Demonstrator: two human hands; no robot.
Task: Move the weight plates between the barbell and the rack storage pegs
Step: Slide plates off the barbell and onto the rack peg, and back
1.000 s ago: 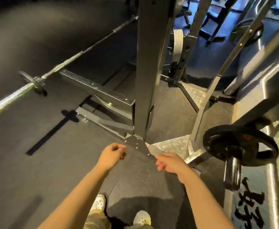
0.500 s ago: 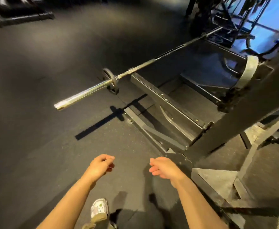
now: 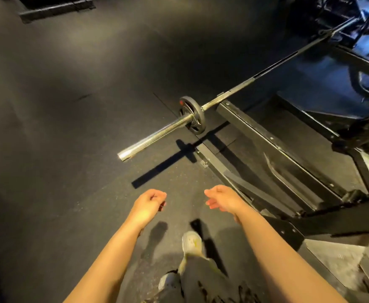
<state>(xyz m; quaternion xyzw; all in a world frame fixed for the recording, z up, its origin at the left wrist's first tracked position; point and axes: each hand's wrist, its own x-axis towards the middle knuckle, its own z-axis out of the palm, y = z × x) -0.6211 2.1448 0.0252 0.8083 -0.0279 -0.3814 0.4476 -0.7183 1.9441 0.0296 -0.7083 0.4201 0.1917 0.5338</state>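
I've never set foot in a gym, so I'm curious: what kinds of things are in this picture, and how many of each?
Barbell: 1
Weight plate, small and black, on the barbell's sleeve: 1
Rack frame: 1
Bare hands, left hand and right hand, both holding nothing: 2
Shoes, one ahead, one nearer: 2
Total: 7

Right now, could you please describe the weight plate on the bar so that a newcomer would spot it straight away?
Find the long steel barbell that juts out from the black rack over the dark rubber floor. Follow its shiny bare end inward to the small black weight plate on the sleeve. It is the only disc on the bar, round with cut-out grip holes and a red spot near its rim.
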